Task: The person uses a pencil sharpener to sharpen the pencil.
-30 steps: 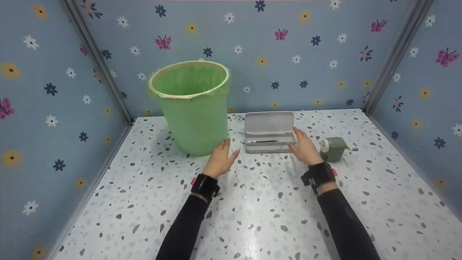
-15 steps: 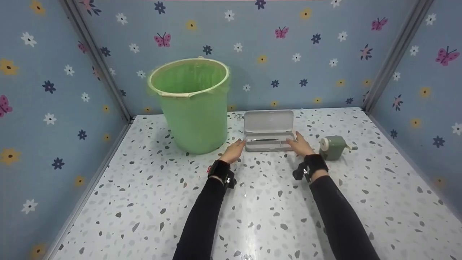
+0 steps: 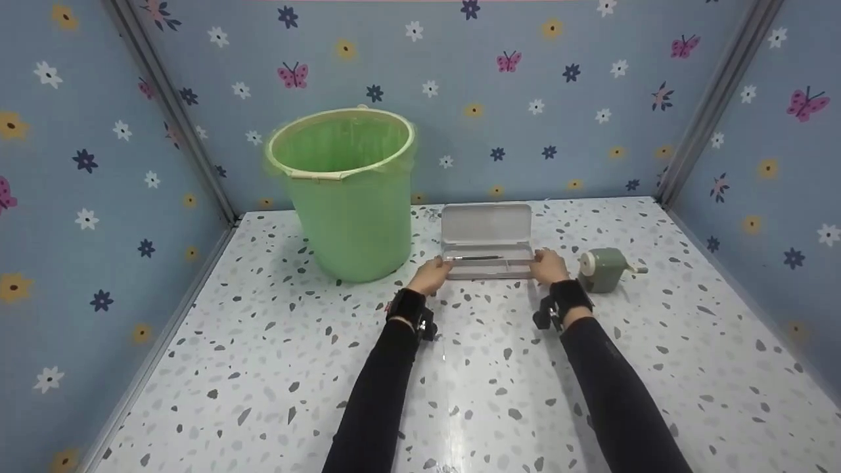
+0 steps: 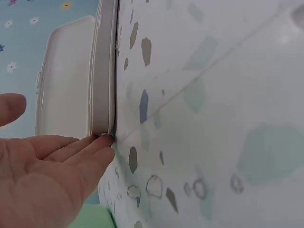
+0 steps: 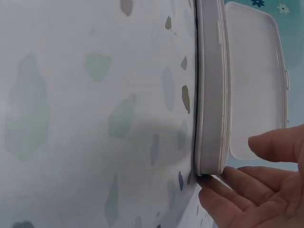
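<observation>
Pencil case (image 3: 489, 276) sits on the table (image 3: 473, 394), lid (image 3: 486, 224) already up, base not yet lifted. Left hand (image 3: 430, 276) and right hand (image 3: 549, 267) touch opposite ends, fingers loosely extended, thumbs spread wide. One slim pen (image 3: 476, 257) lies inside; I can't see the bottom of the lined bin (image 3: 355, 226).

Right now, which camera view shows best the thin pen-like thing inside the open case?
The head view: it looks down into the case, where the pen-like thing lies. Neither wrist view shows it; both show the case's outer side and raised lid.
</observation>
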`<action>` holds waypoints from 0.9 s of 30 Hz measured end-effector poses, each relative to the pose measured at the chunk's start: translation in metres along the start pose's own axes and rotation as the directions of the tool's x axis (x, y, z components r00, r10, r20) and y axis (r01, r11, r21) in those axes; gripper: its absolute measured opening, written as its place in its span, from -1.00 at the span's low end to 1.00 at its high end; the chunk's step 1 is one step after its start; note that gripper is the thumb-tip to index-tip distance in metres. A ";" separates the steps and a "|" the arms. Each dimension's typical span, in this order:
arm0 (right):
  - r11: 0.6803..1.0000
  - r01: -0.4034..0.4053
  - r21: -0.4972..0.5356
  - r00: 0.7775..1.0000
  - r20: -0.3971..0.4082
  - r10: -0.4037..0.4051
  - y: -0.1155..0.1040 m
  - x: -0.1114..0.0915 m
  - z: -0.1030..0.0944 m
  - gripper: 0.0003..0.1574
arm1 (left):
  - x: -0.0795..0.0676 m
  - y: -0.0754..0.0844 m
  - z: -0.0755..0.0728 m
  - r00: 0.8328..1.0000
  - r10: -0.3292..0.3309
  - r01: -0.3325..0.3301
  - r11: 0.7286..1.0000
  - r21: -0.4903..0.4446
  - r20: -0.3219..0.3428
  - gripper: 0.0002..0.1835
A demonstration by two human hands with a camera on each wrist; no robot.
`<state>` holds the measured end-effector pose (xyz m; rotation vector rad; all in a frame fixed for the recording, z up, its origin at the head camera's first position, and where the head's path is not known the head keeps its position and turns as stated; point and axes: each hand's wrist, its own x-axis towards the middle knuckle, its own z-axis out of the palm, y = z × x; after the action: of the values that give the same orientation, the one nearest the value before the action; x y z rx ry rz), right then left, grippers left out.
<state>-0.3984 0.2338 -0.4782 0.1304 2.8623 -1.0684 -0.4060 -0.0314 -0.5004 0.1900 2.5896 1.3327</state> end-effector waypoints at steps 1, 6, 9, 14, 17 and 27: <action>1.000 0.007 -0.012 1.000 -0.028 -0.008 -0.001 0.000 0.000 -0.36 | -0.006 0.004 -0.002 0.999 0.012 -0.011 0.999 0.034 -0.033 -0.51; 0.999 0.037 -0.022 0.995 -0.095 -0.039 -0.001 -0.002 -0.002 -0.52 | -0.025 0.017 -0.006 0.975 0.056 -0.005 0.973 0.232 -0.214 -0.81; 0.997 0.068 -0.041 0.993 -0.095 -0.072 -0.002 -0.001 -0.004 -0.56 | -0.028 0.021 -0.006 0.954 0.078 0.024 0.943 0.333 -0.290 -0.86; 0.993 0.078 -0.089 0.995 -0.060 -0.084 -0.001 0.003 -0.003 -0.58 | -0.028 0.021 -0.008 0.938 0.102 0.063 0.891 0.449 -0.333 -0.86; 0.992 0.067 -0.106 0.998 -0.015 -0.069 -0.001 0.005 -0.002 -0.59 | -0.029 0.017 -0.011 0.938 0.076 0.086 0.894 0.440 -0.337 -0.87; 0.990 0.109 -0.087 0.992 0.077 -0.103 -0.009 -0.013 -0.001 -0.60 | -0.048 0.000 -0.027 0.972 0.011 0.041 0.976 0.212 -0.236 -0.69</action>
<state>-0.3868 0.2265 -0.4702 -0.0663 2.8739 -0.9366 -0.3665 -0.0627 -0.4784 0.0480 2.9286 1.1272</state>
